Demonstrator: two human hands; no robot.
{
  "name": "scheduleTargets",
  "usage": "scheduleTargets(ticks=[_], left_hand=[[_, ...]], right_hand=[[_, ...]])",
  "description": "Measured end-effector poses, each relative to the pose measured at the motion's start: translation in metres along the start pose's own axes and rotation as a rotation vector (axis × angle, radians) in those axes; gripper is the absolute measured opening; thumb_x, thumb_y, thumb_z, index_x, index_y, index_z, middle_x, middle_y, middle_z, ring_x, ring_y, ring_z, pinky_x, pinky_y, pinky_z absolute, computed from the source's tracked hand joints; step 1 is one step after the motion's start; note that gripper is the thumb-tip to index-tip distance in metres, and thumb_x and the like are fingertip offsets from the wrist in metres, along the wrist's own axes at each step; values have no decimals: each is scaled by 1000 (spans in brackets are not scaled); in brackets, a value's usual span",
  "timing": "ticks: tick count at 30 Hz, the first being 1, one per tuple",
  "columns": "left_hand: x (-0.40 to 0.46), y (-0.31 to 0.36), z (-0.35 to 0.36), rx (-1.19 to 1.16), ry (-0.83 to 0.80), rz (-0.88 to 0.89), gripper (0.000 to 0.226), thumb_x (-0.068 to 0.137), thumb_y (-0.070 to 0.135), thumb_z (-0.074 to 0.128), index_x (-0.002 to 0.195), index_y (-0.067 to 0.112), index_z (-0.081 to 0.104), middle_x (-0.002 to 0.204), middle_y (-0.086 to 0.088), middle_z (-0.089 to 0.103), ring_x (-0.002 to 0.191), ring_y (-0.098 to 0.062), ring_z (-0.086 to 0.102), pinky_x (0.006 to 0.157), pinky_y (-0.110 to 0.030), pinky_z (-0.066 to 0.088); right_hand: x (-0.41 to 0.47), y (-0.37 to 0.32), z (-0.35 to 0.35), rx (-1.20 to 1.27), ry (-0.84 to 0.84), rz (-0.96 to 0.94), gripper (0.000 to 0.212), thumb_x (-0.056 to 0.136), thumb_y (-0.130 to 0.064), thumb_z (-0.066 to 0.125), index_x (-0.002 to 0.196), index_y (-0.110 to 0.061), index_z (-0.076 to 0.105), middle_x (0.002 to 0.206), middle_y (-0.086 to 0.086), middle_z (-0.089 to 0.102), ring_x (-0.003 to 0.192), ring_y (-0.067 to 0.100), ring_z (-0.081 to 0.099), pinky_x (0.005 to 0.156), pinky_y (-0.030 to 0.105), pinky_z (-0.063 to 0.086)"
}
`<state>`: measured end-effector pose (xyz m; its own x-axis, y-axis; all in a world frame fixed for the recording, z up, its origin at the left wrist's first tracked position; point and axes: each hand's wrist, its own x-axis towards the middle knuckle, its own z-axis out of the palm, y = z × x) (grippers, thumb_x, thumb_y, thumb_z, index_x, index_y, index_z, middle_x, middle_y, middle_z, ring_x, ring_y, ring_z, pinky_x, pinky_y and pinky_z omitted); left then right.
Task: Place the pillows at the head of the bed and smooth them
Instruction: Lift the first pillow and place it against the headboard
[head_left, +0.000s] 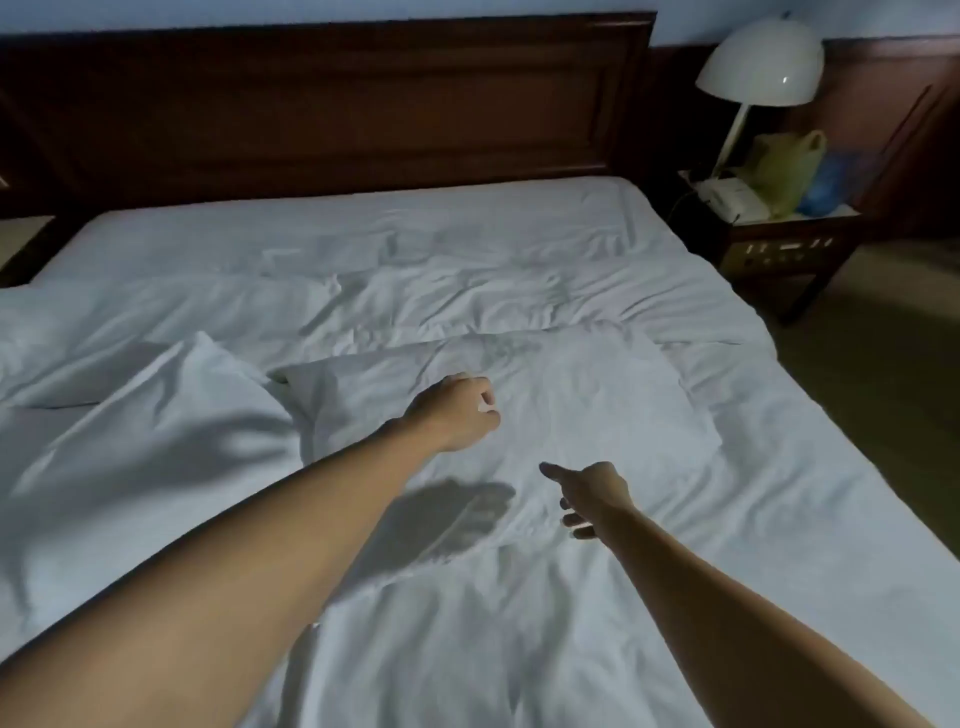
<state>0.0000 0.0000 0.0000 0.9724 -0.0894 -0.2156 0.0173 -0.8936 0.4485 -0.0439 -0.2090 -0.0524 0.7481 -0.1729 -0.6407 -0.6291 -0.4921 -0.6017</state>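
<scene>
- Dim room: dark wooden headboard, white lamp on the nightstand.
- Rumpled white bed; 2 pillows mid-bed: pillow, second pillow left.
- Left hand curled over the pillow; grip unclear.
- Right hand spread, hovering.

A wide bed with a dark wooden headboard is covered by a rumpled white sheet. Two white fabric pillows lie on it mid-bed, well short of the headboard: a creased one at centre, another just left of it.

open sheet below headboard, lamp at right edge
</scene>
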Motion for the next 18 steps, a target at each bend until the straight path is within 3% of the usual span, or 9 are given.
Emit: scheduleTargets(ticks=[4, 7, 10, 14, 18], left_hand=[[66, -24, 21, 74, -24, -37, 43, 92, 45, 55, 129, 23, 54, 139, 1, 47, 126, -23, 47, 100, -41, 44], [110, -39, 37, 139, 40, 3, 53, 94, 50, 53, 136, 19, 52, 143, -4, 46, 133, -27, 41, 106, -42, 38], [143, -55, 51, 216, 60, 15, 63, 92, 61, 49, 137, 17, 48, 147, -8, 42, 137, -29, 34, 111, -43, 32], [169, -72, 64, 254, -5, -57, 86, 87, 73, 40, 154, 22, 23, 164, -11, 16, 151, -35, 4, 121, -49, 7], [176, -80, 75, 338, -46, -66, 90, 86, 80, 29, 154, 21, 22, 152, -14, 34, 136, -36, 32, 112, -48, 22]], right_hand=[[51, -1, 24, 109, -2, 144, 75, 74, -69, 76, 106, -1, 68, 105, 16, 71, 74, 32, 73, 57, 37, 62], [78, -9, 39, 179, 12, 174, 81, 65, -77, 76, 106, -8, 67, 105, 16, 69, 81, 36, 73, 56, 40, 64], [96, -13, 51, 224, 9, 186, 78, 67, -71, 80, 108, -5, 70, 103, 15, 69, 82, 37, 74, 63, 45, 66], [113, -11, 60, 204, 63, 150, 77, 73, -62, 81, 123, -5, 68, 107, 11, 64, 90, 35, 73, 57, 43, 65], [126, -11, 63, 187, 67, 125, 58, 77, -56, 81, 113, -11, 75, 109, 11, 66, 90, 35, 70, 53, 41, 65]])
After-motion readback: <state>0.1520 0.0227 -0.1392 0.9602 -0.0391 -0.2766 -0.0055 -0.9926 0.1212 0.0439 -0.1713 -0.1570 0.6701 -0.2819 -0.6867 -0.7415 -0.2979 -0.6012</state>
